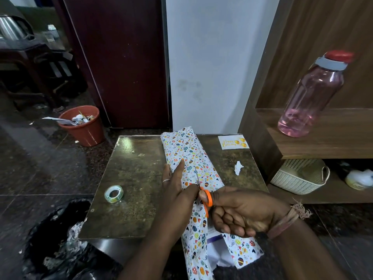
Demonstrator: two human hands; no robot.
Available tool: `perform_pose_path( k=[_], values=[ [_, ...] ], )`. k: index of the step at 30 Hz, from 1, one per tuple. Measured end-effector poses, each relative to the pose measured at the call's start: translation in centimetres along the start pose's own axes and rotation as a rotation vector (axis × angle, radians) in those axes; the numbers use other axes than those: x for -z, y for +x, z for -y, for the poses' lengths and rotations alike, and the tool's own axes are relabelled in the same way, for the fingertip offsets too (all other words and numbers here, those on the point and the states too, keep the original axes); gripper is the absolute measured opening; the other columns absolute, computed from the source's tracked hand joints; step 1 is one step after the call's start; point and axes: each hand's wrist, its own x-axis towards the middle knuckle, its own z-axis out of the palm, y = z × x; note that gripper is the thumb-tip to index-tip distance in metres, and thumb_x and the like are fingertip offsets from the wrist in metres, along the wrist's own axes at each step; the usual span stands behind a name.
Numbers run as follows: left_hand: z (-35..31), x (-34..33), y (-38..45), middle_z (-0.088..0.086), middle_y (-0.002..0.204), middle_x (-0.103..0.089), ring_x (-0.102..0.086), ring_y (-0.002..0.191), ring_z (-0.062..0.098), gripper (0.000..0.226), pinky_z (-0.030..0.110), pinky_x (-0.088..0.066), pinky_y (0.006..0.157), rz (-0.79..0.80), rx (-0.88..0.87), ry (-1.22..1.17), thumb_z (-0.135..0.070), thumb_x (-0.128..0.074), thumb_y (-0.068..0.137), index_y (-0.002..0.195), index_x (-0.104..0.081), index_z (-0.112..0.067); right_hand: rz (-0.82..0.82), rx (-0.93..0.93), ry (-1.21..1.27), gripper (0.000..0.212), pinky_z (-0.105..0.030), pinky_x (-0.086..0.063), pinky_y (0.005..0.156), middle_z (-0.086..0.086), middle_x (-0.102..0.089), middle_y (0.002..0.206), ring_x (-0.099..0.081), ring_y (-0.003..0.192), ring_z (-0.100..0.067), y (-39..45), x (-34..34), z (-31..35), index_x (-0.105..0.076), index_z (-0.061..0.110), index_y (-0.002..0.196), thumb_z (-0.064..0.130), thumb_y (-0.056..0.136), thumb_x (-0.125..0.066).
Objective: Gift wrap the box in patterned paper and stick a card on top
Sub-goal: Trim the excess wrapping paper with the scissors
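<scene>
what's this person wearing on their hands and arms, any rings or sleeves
The left hand has a thin silver-coloured ring on one finger. The right hand shows no ring, but its wrist carries a band of pinkish-brown threads wound round several times, with a frayed tuft sticking out at the top. Both forearms are bare as far as the picture shows; no sleeves, watch or gloves are visible.

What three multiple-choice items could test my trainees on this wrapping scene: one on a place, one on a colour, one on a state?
1. Where does the tape roll lie?
A. left of the wrapped box
B. on the shelf
C. in the bin

2. What colour are the scissors handles?
A. blue
B. orange
C. black

3. What is the card doing?
A. stuck on the box
B. held in a hand
C. lying loose on the table

A: the roll sits on the table left of the box. B: orange loops in the right hand. C: it lies at the far right corner.
</scene>
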Motion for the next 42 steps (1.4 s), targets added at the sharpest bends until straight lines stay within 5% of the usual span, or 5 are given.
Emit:
perform_pose_path(
  k=[10,17,25,37,42],
  values=[
    [0.0,0.2,-0.1,-0.026,0.166,-0.004,-0.019,0.146,-0.005,0.074,0.03,-0.026,0.115,0.014,-0.014,-0.014,-0.036,-0.056,0.079,0.151,-0.042,-0.046,-0.068,-0.009,-0.066,0.054,-0.011,-0.025,0.029,-0.01,-0.054,0.053,-0.04,0.028,-0.008,0.0,-0.2,0.3,-0.066,0.016,0.054,0.05,0.096,-0.058],
    [0.0,0.0,0.0,-0.027,0.164,-0.005,-0.025,0.141,-0.004,0.086,0.009,-0.029,0.089,0.019,-0.004,-0.019,-0.035,-0.049,0.066,0.151,-0.041,-0.045,-0.058,-0.033,-0.084,0.054,-0.012,-0.024,0.03,-0.009,-0.053,0.053,-0.039,0.029,-0.007,-0.2,-0.2,0.4,-0.068,0.019,0.054,0.05,0.097,-0.057],
    [0.3,0.0,0.3,-0.029,0.163,-0.008,-0.023,0.15,0.003,0.085,0.045,-0.027,0.123,-0.017,0.02,0.011,-0.042,-0.054,0.065,0.149,-0.045,-0.048,-0.1,-0.037,-0.08,0.06,-0.011,-0.02,0.029,-0.004,-0.053,0.046,-0.037,0.026,-0.006,0.0,-0.2,0.4,-0.066,0.017,0.048,0.051,0.097,-0.055],
    [0.7,0.2,0.3,-0.021,0.167,-0.004,-0.017,0.142,-0.007,0.07,0.025,-0.022,0.108,0.02,-0.023,0.046,-0.011,-0.062,0.09,0.152,-0.043,-0.04,-0.162,-0.094,-0.079,0.057,-0.01,-0.016,0.029,-0.004,-0.049,0.044,-0.033,0.025,-0.007,0.3,0.3,0.0,-0.053,0.007,0.053,0.046,0.094,-0.062],
    [0.9,0.2,0.4,-0.022,0.167,-0.008,-0.019,0.148,-0.001,0.072,0.026,-0.023,0.109,0.007,-0.034,0.059,-0.024,-0.067,0.084,0.151,-0.045,-0.04,-0.154,-0.07,-0.033,0.051,-0.01,-0.018,0.029,-0.005,-0.05,0.047,-0.034,0.026,-0.006,0.2,0.4,0.0,-0.061,0.016,0.049,0.036,0.096,-0.063]
  ],
)
